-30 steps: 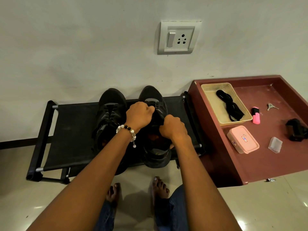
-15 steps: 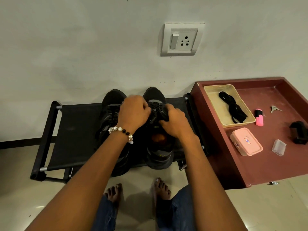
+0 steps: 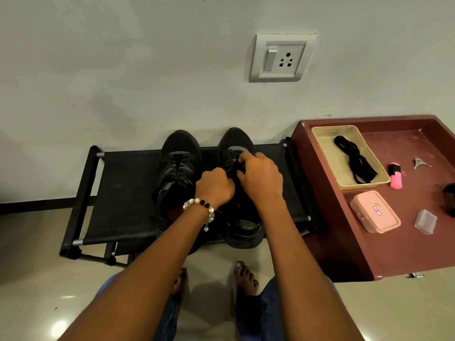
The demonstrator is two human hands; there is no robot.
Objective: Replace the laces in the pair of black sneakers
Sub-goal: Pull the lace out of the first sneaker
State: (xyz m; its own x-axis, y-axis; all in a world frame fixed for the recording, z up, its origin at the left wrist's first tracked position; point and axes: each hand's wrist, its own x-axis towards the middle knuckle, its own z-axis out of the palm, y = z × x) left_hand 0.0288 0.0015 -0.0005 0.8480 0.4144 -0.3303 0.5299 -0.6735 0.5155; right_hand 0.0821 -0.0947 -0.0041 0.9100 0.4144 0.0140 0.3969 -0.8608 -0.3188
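Observation:
Two black sneakers stand side by side on a low black fabric rack (image 3: 118,193), toes toward the wall. The left sneaker (image 3: 176,166) is laced and untouched. Over the right sneaker (image 3: 236,141) both hands work at the lacing. My left hand (image 3: 215,187), with a bead bracelet at the wrist, is closed on the black lace near the tongue. My right hand (image 3: 261,177) pinches the lace higher up, by the eyelets; most of the lace is hidden under the fingers. A bundle of spare black laces (image 3: 354,162) lies in a beige tray (image 3: 322,136) to the right.
The maroon side table (image 3: 398,254) on the right carries the tray, a pink box (image 3: 375,212), a pink highlighter (image 3: 395,175), keys (image 3: 419,164), a clear small case (image 3: 426,221) and a black object at the edge. My bare feet (image 3: 242,276) rest on the tiled floor below the rack.
My left hand has drawn back toward the sneaker's tongue, and my right hand has moved forward to the upper eyelets. The view has shifted slightly.

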